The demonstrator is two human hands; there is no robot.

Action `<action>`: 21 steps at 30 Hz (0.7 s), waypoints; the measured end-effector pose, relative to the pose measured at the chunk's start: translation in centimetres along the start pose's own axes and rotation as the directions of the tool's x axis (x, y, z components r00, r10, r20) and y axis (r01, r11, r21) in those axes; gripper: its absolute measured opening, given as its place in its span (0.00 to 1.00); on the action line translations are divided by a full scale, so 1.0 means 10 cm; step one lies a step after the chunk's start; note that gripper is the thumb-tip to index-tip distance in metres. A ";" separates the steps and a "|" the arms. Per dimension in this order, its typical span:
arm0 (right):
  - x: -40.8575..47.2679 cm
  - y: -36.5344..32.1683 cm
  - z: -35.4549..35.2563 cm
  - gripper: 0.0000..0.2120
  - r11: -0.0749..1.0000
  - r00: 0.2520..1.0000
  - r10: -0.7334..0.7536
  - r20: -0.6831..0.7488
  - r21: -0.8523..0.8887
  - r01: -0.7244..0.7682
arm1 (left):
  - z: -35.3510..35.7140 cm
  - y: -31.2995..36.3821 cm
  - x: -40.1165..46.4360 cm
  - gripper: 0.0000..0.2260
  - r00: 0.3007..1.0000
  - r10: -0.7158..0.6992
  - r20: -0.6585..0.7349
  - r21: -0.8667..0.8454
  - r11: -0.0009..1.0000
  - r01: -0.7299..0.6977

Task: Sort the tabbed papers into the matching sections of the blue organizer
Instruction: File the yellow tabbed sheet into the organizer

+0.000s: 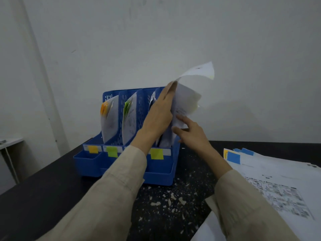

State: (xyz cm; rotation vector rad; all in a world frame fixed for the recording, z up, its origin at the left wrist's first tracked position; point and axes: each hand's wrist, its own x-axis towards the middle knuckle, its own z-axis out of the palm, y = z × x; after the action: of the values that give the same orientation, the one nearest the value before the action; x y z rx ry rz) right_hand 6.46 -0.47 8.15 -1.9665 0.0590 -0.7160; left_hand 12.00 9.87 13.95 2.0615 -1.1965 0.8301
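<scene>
Head view: the left hand (159, 112) lies flat with straight fingers against a limp white sheet (184, 101) that the right hand (191, 133) pinches, over the rightmost section of the perforated blue organizer (156, 171). Right of that grip, flat tabbed papers (271, 173) lie on the speckled black desk (166, 202); left stand orange- and green-tabbed sheets.

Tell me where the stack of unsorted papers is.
The paper stack lies on the dark table at the right of the head view, right of the blue organizer.

A dark speckled worktop (166, 202) stood against a pale plain wall (156, 40). A small white table (10, 141) sat beyond the worktop's left edge.
</scene>
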 end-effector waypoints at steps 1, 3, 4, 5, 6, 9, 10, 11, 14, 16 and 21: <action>0.01 0.00 -0.01 0.25 1.000 1.000 -0.010 0.004 -0.015 0.010 | 0.07 -0.08 -0.02 0.33 0.999 0.008 0.040 -0.033 0.999 -0.007; 0.01 0.00 -0.02 0.25 1.000 1.000 -0.023 0.010 -0.019 0.024 | 0.17 -0.16 -0.08 0.34 0.993 0.001 0.121 -0.067 0.998 0.007; 0.00 0.01 -0.02 0.25 1.000 1.000 -0.026 0.012 -0.013 0.026 | 0.24 -0.20 -0.12 0.34 0.988 -0.011 0.154 -0.064 0.998 0.021; 0.00 0.00 -0.02 0.25 0.999 0.999 -0.035 0.012 -0.009 0.035 | 0.28 -0.22 -0.14 0.33 0.982 -0.031 0.185 -0.046 0.998 0.040; 0.00 0.00 -0.02 0.25 0.999 0.999 -0.043 0.010 -0.011 0.043 | 0.31 -0.22 -0.16 0.32 0.977 -0.055 0.208 -0.025 0.998 0.062; -0.01 0.00 -0.04 0.23 0.998 0.998 -0.058 0.005 -0.014 0.058 | 0.42 -0.25 -0.23 0.34 0.977 0.006 0.211 -0.047 0.999 0.004; -0.02 0.00 -0.05 0.23 0.998 0.998 -0.061 0.003 -0.004 0.061 | 0.44 -0.25 -0.27 0.36 0.974 0.020 0.226 -0.049 0.999 -0.009; -0.02 0.01 -0.06 0.24 0.998 0.998 -0.060 0.001 0.004 0.060 | 0.47 -0.27 -0.31 0.37 0.968 0.020 0.252 -0.040 0.999 -0.010; -0.03 0.04 -0.07 0.25 0.999 0.999 -0.050 -0.003 -0.003 0.050 | 0.53 -0.34 -0.45 0.38 0.930 -0.064 0.362 -0.014 0.997 0.074; -0.03 0.05 -0.08 0.25 0.999 0.999 -0.044 -0.007 0.012 0.044 | 0.53 -0.37 -0.53 0.38 0.914 -0.096 0.394 -0.053 0.990 0.127; -0.03 0.04 -0.12 0.16 0.993 0.992 -0.115 -0.046 0.027 0.116 | 0.45 -0.31 -0.60 0.27 0.991 -0.081 0.105 -0.275 0.955 0.108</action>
State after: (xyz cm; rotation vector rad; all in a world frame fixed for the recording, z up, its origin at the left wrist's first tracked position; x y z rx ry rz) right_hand 5.74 -1.50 8.12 -1.9377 -0.0384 -0.8315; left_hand 13.36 10.81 6.03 1.9228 -1.1795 0.4922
